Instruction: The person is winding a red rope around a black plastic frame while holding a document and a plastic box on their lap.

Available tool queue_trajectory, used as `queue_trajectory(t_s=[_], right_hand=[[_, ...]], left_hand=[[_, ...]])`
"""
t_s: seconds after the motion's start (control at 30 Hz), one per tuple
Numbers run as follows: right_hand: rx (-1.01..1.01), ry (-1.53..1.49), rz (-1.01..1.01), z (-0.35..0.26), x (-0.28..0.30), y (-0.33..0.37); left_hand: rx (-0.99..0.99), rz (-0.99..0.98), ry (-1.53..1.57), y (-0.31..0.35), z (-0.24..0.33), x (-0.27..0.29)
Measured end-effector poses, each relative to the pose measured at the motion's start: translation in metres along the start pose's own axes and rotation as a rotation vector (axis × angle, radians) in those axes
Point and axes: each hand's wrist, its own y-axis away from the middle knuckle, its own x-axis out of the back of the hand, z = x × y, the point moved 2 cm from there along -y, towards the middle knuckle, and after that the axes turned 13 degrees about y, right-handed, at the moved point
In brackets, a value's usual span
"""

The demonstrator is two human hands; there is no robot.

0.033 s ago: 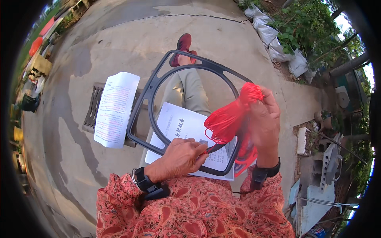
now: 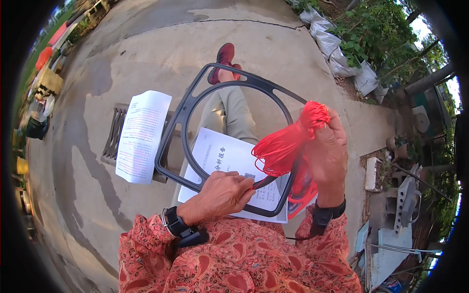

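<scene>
Two hands share the work: the left hand (image 2: 224, 193) has its fingers closed on the lower rim of a black frame (image 2: 182, 113) with a round opening, above a white printed document (image 2: 223, 146). The right hand (image 2: 328, 151) pinches the gathered top of a red cord hank (image 2: 281, 150) at the frame's right. I'd call a firm rim grip and loosely hanging strands best, so no loop snags. A red speck (image 2: 253, 185) shows at the left fingertips; I can't tell whether it's cord. The red item (image 2: 300, 196) under the right hand is partly hidden.
</scene>
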Motion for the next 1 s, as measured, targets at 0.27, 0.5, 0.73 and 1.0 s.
queue_trajectory(t_s=[0.27,0.5,0.73,1.0], right_hand=[[0.140,-0.117,0.051,-0.029,0.035,-0.045],[0.242,-0.048,0.224,-0.024,0.047,-0.085],[0.642,1.023,-0.247,0.007,-0.022,-0.015],[0.607,1.149,-0.777,0.089,-0.038,0.019]], left_hand=[[-0.107,-0.086,-0.061,0.004,0.001,-0.013],[-0.190,-0.212,-0.072,0.011,0.012,-0.019],[-0.173,-0.183,-0.126,0.017,0.014,-0.010],[-0.187,-0.206,-0.173,0.015,0.016,-0.011]])
